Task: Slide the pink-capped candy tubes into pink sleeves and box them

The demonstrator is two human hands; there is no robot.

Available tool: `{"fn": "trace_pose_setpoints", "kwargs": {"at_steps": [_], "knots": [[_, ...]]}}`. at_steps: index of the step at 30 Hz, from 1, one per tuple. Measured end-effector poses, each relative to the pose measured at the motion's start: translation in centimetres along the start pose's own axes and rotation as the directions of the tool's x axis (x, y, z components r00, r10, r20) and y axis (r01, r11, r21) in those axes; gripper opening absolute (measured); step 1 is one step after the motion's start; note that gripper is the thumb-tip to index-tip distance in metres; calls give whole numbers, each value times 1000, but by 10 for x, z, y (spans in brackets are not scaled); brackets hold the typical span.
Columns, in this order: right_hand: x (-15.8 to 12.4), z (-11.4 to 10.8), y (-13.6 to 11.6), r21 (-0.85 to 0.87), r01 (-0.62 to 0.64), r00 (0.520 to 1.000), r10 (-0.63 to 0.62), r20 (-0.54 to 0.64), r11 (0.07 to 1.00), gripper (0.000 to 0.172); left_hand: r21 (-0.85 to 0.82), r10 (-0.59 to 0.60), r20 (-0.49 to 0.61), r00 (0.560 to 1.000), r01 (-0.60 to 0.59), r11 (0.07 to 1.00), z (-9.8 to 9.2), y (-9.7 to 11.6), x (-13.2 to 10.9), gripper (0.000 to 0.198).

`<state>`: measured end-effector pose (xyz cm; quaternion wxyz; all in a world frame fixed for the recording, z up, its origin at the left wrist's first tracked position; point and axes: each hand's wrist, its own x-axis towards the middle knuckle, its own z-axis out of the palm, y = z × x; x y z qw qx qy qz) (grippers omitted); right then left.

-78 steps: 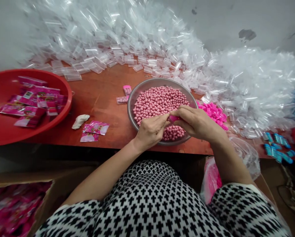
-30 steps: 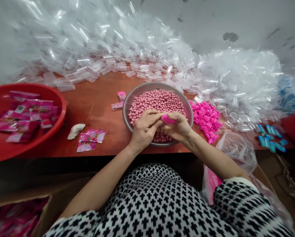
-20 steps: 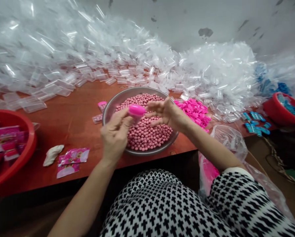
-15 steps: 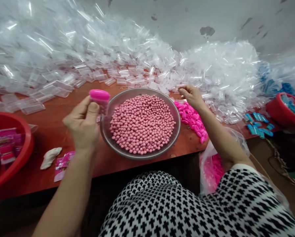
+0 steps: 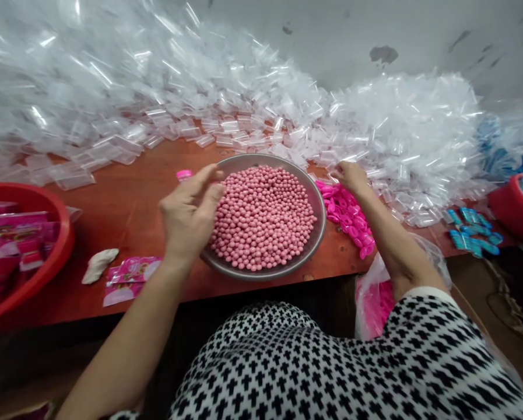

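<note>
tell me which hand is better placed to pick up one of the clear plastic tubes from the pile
Right, probably. The right hand is already at the near edge of the clear tube pile, past the pink caps. The left hand hovers open at the bowl rim, farther from it.

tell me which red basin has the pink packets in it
The big red basin at the left table edge: pink packets lie inside. The smaller red basin at far right holds blue items instead.
</note>
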<state>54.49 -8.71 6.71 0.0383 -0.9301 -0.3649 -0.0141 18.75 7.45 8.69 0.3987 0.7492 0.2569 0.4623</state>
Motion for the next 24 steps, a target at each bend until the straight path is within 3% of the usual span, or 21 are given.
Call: {"fn": "trace_pose_setpoints", "kwargs": {"at_steps": [3,6,8,9,12,14,16,18,20,22,24], "knots": [[-33,-21,-21,147,261,959,-239,-153,954,34,-18,66,136,989,-64,998,17,25,-13,32],[-76,-45,-57,207,572,809,-505,-301,794,27,-44,135,256,957,-128,991,33,39,-24,35],[-104,-57,-84,311,682,731,-601,-323,661,21,-60,158,273,949,-148,987,40,44,-31,34],[-116,-60,-97,398,694,719,-607,-338,600,21,-71,154,273,950,-139,988,42,46,-34,30],[-139,-58,-127,707,576,801,-452,-392,410,29,-128,98,306,947,-61,990,41,48,-44,19],[-142,-51,-138,841,456,867,-357,-347,291,33,-151,75,358,931,-22,988,36,47,-48,17],[-134,-46,-143,860,400,889,-363,-280,316,32,-146,67,354,933,-16,989,28,43,-49,16],[-120,-44,-141,715,478,863,-425,-273,510,23,-125,43,272,961,-9,992,18,35,-46,17],[-106,-43,-138,380,611,792,-547,-273,695,10,-106,4,171,985,15,994,9,24,-43,20],[-95,-41,-136,86,668,740,-647,-183,739,12,-97,-27,130,991,40,994,4,11,-40,22],[-88,-35,-137,-172,706,693,-720,-30,687,23,-96,-55,132,990,68,993,2,-3,-40,24]]}}
